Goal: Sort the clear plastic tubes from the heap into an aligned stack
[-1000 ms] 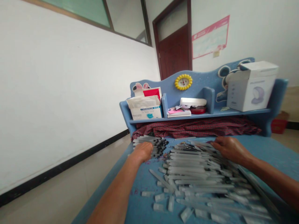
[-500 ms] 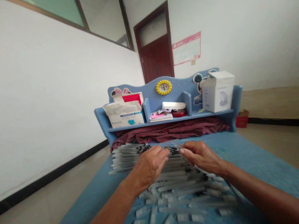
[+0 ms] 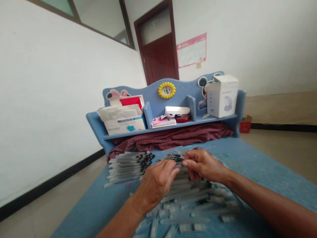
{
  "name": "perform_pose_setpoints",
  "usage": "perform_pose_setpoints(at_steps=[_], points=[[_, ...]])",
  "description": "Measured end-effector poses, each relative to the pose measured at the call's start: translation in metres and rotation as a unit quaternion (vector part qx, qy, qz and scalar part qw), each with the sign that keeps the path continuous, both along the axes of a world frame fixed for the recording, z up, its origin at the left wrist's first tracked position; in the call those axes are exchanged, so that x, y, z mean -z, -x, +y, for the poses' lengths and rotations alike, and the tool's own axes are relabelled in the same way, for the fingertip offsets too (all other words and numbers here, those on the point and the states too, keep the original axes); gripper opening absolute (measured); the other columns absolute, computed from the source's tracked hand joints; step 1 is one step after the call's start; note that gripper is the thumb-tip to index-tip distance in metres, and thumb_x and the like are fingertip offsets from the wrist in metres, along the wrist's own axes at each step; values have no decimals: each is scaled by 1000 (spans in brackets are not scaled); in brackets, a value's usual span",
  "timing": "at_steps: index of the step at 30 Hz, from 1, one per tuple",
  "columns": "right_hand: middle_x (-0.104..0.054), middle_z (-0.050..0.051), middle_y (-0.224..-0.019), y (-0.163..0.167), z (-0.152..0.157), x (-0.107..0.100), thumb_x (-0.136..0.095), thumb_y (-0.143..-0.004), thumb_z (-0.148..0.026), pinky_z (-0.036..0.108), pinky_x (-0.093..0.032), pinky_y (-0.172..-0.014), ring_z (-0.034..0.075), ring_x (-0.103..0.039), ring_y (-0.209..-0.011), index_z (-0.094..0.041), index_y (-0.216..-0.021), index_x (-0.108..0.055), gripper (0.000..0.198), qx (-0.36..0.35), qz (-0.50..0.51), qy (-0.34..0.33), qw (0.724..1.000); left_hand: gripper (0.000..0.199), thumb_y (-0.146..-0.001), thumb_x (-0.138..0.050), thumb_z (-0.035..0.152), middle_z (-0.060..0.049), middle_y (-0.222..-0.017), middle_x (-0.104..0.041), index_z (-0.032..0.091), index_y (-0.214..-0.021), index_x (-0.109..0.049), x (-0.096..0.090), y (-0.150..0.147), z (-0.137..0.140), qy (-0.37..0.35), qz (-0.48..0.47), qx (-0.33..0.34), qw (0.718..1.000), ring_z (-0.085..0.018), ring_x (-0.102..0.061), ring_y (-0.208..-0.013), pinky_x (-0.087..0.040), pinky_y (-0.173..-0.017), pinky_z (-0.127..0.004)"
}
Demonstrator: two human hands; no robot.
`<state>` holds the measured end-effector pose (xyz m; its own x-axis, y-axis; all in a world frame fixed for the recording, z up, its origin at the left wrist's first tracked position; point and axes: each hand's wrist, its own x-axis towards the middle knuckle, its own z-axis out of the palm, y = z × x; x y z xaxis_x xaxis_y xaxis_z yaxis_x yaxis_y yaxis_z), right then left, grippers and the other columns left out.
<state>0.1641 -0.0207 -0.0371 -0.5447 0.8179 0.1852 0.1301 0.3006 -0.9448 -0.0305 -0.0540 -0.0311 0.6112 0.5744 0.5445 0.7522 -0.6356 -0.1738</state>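
Note:
My left hand [image 3: 158,177] is closed in a pinch above a heap of pens. Facing it, with fingertips close by, my right hand [image 3: 204,165] also pinches. Whatever thin piece they hold is too small and too covered by the fingers to make out. Just behind the fingertips lie small dark slender pen parts [image 3: 173,156]. Under both hands spread many translucent pen barrels [image 3: 190,193], with short clear caps [image 3: 185,228] nearer me. To the left, a neat row of pens [image 3: 126,167] lies with black ends pointing right.
A blue table [image 3: 81,211] carries a shelf [image 3: 148,86] at its far side. On it stand a mask box [image 3: 123,125], a white carton [image 3: 222,99], papers [image 3: 163,123] and a round red tin [image 3: 182,118]. Checkered cloth [image 3: 170,138] lies bunched beneath the shelf.
The view has shifted slightly, so the shelf appears further left. My hands have drawn a little closer together, and the black ends of the left row show more fully.

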Motion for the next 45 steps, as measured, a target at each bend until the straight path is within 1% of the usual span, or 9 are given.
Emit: perform_pose_setpoints(at_steps=[9, 17, 23, 28, 30, 33, 38, 42, 45], points=[[-58, -4, -53, 1, 3, 5, -60, -76, -38, 16, -38, -40, 8, -52, -41, -17, -75, -48, 24, -32, 32, 32, 998, 21, -93, -37, 23, -1, -67, -59, 18, -79, -52, 4, 3, 2, 52, 1, 7, 999, -12, -56, -61, -38, -54, -22], [-50, -5, -42, 0, 3, 5, -46, -86, -42, 15, -27, -33, 5, -39, -32, -17, -66, -47, 32, -5, -41, -31, 999, 20, -93, -38, 24, -2, -69, -60, 17, -82, -53, 5, 3, 2, 46, -9, 0, 999, -14, -58, -63, -39, -57, -23], [-55, -8, -51, 1, 3, 6, -62, -76, -38, 15, -33, -35, 7, -46, -36, -19, -91, -46, 29, -34, 21, 25, 999, 20, -93, -37, 22, -2, -70, -61, 17, -84, -54, 6, 4, 4, 47, -10, 1, 999, -14, -59, -64, -40, -58, -23], [-49, -6, -43, 2, 4, 6, -45, -86, -43, 14, -28, -32, 5, -40, -32, -17, -72, -47, 30, -9, -29, -19, 999, 20, -93, -38, 22, -2, -70, -60, 17, -81, -53, 7, 3, 3, 41, -5, -2, 999, -14, -59, -64, -40, -58, -23], [-52, -7, -45, 2, 4, 6, -52, -82, -39, 14, -29, -32, 5, -41, -32, -17, -80, -47, 23, -16, -12, 2, 1000, 20, -93, -38, 22, -2, -70, -61, 17, -83, -54, 7, 4, 4, 38, -3, -1, 999, -14, -59, -64, -40, -58, -24], [-54, -9, -49, 1, 4, 5, -61, -76, -37, 14, -31, -31, 6, -41, -32, -18, -100, -45, 35, -21, -5, 24, 999, 19, -93, -38, 21, -2, -70, -61, 17, -83, -54, 8, 4, 5, 35, -7, -1, 999, -15, -60, -63, -40, -56, -24], [-49, -7, -41, 1, 5, 5, -47, -85, -40, 14, -26, -29, 5, -38, -29, -17, -75, -47, 25, -13, -33, 10, 999, 18, -93, -39, 22, -2, -70, -61, 17, -84, -54, 9, 4, 6, 38, -9, -7, 999, -15, -61, -64, -41, -57, -24], [-55, -9, -47, 1, 3, 4, -61, -75, -34, 14, -28, -29, 6, -40, -29, -19, -99, -43, 33, -30, -1, 46, 999, 18, -93, -39, 22, -2, -72, -62, 17, -86, -54, 10, 5, 6, 44, -8, -5, 999, -16, -62, -66, -42, -58, -24], [-52, -8, -43, 1, 4, 4, -53, -81, -41, 14, -26, -28, 6, -39, -28, -17, -89, -48, 25, -12, -31, 30, 999, 17, -93, -40, 22, -2, -72, -62, 17, -85, -54, 11, 5, 6, 43, -6, -6, 999, -16, -61, -66, -41, -58, -24]])
